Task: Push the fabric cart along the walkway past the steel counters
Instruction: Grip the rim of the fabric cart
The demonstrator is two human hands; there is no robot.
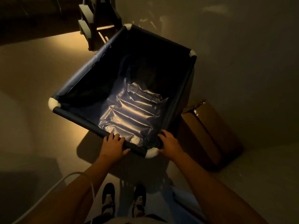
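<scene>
Dim light. Our left hand [114, 145] wraps the near rail of the dark blue fabric cart [90, 125]; right hand [169, 143] grips its right rail, seemingly closed. Brown cardboard box [210, 135] just beside.

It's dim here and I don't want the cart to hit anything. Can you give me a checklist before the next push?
1. Left hand on the near rail of the fabric cart: ok, fingers wrapped over it.
2. Right hand on the cart: ok, it grips the right rail beside the near white corner.
3. Right side clear: not ok, a cardboard box stands close beside the cart.
4. Far left clear: not ok, a rack-like frame stands at the cart's far left rail.
5. Load: ok, only a plastic liner inside.
6. Steel counters ahead: cannot tell, too dark.
</scene>
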